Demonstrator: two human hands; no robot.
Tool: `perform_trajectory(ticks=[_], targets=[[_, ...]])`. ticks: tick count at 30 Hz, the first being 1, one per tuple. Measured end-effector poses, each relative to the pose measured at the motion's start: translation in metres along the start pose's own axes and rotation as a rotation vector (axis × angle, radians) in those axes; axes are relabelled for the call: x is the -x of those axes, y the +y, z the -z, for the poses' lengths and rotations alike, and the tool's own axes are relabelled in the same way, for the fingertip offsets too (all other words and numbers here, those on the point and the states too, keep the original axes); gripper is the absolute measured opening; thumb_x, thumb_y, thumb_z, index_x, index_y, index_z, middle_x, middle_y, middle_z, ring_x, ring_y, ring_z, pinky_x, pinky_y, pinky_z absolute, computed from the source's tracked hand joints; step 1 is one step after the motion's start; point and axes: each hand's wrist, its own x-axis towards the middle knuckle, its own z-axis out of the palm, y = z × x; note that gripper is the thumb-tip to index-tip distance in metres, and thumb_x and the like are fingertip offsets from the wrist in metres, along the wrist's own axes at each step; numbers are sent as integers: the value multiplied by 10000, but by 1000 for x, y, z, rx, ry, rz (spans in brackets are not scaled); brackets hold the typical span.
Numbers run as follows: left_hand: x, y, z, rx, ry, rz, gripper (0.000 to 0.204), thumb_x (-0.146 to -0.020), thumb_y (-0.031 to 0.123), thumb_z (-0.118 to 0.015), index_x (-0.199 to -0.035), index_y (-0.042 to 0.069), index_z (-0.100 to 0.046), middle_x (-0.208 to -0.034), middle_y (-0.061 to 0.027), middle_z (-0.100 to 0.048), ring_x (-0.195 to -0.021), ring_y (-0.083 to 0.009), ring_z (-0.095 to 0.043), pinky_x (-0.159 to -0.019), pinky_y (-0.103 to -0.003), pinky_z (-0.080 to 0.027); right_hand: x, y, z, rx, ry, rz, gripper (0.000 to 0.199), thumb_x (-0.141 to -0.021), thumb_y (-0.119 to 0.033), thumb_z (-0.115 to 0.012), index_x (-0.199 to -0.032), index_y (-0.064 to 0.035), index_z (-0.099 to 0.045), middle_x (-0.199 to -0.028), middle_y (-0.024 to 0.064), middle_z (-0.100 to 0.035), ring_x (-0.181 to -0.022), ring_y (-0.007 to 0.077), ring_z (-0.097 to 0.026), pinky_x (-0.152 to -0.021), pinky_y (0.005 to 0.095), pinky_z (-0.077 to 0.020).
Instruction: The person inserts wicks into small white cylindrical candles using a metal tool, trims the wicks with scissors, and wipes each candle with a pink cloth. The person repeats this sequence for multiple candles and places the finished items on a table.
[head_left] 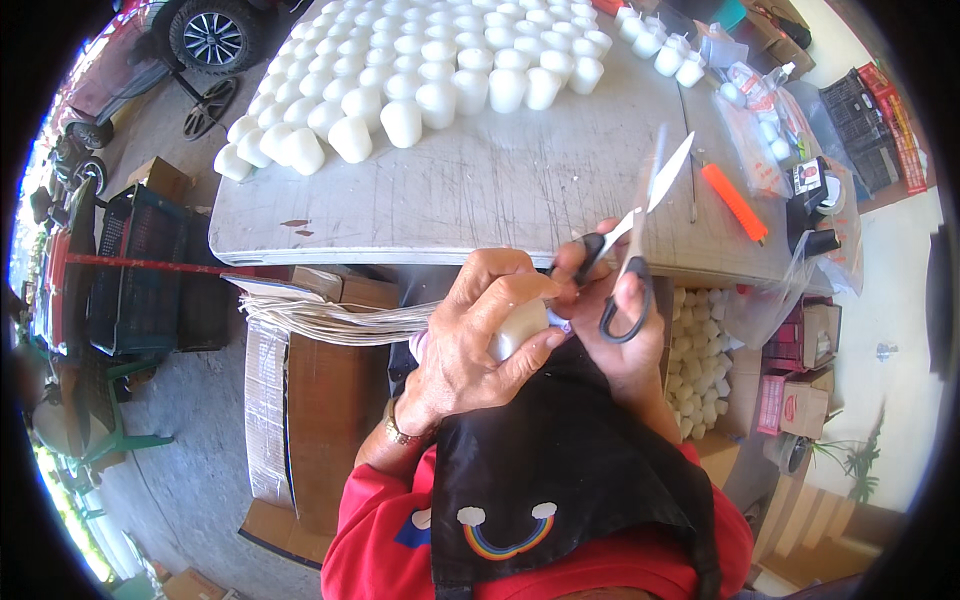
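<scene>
My left hand (480, 340) is closed around a short white votive candle (521, 328), held over my lap just off the table's front edge. In my right hand (625, 330) is a pair of scissors (640, 225) with black handles; my fingers are through the loops and the blades point up and away, slightly parted, one of them blurred. The right fingertips come close to the candle's right end, and whether they touch it I cannot tell. A bundle of pale wicks (345, 320) stretches left from behind my left hand over a cardboard box (335, 420).
Rows of white candles (400, 75) cover the far part of the grey table (400, 205). An orange-handled tool (733, 203) lies at the right, near plastic bags (755, 130). More candles (700, 365) fill a box below the table. Blue crates (140, 260) stand at left.
</scene>
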Motion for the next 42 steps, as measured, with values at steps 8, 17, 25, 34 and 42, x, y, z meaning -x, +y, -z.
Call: perform_trajectory(ticks=[8, 17, 25, 34, 42], targets=[[20, -10, -19, 655, -200, 376, 145, -915, 68, -576, -1047, 17, -608, -964, -114, -628, -895, -180, -636, -808, -325, -524, -20, -18, 11, 260, 100, -44, 426, -922, -235, -664, -1270, -123, -447, -872, 82, -547, -749, 181, -581, -469, 220, -426], [6, -31, 10, 1247, 246, 586, 519, -974, 306, -427, -1191, -154, -531, -1064, -256, -577, -667, -217, -577, -747, -426, -605, 16, -46, 38, 877, -196, -117, 623, -689, -260, -846, -1192, 1, -586, -844, 74, -676, -679, 142, -624, -594, 264, -460], [-1, -45, 6, 1765, 98, 593, 579, -924, 247, -491, -1324, -167, -426, -1190, -336, -529, -644, -244, -593, -637, -454, -563, 30, -48, 44, 1044, -302, -358, 712, -568, -375, -899, -1102, 9, -629, -724, 32, -621, -595, 125, -555, -551, 263, -398], [1, -40, -5, 1937, 61, 685, 592, -900, 247, -524, -1265, -205, -412, -1145, -361, -523, -628, -315, -647, -583, -463, -567, 24, -29, 36, 874, -267, -340, 688, -586, -331, -892, -1130, -20, -609, -732, 7, -625, -614, 97, -537, -549, 250, -375], [-1, -40, -8, 1979, 44, 632, 612, -881, 252, -541, -1245, -216, -388, -1117, -376, -519, -626, -319, -654, -651, -479, -594, 26, -21, 41, 791, -262, -324, 673, -618, -283, -899, -1144, -4, -587, -738, 0, -628, -623, 77, -540, -548, 237, -378]])
